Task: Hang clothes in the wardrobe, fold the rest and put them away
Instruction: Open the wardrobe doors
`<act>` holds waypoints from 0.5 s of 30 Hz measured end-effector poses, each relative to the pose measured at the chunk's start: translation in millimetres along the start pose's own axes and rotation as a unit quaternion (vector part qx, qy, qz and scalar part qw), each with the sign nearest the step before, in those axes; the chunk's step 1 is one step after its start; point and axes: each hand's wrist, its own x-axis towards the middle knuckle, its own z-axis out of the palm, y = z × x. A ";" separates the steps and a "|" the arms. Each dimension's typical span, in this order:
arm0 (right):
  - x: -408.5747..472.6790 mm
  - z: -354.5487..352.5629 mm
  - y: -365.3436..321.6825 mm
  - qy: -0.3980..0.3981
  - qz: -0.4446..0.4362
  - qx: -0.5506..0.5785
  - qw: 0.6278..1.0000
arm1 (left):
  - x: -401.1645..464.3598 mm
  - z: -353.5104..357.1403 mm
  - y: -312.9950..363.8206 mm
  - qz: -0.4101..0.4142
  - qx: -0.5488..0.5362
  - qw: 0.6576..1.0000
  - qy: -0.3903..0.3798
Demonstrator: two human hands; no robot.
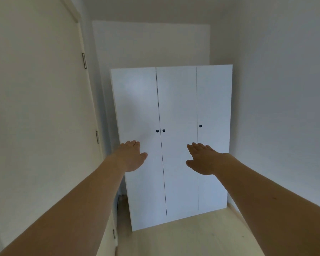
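**op_remote:** Both arms out front, left hand point(132, 156) and right hand point(201, 158) flat, fingers straight, holding nothing. Wardrobe point(175, 108) sits far ahead, all three doors closed.

**hangerguy:** Risks?

**op_remote:** No clothes in view at all. Also the knobs point(160, 130) sit close together, so I reckon I could grab the wrong door.

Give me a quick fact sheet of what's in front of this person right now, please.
place: corner of a room, pale wood floor
wardrobe: white, three doors, all closed
knobs: two dark ones at the left seam, one further right
left hand: open, stretched towards the wardrobe, holds nothing
right hand: open, likewise
room door: on the left, hinges showing
clothes: none in view
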 end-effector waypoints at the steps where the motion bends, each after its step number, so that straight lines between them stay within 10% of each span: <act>1: 13.8 3.6 2.9 -0.003 0.002 0.001 1.000 | 14.0 7.1 -3.5 0.001 -0.001 1.000 -0.003; 15: 283.8 39.7 109.9 -0.005 0.008 0.038 0.999 | 288.9 64.9 -19.9 -0.036 0.022 0.999 0.006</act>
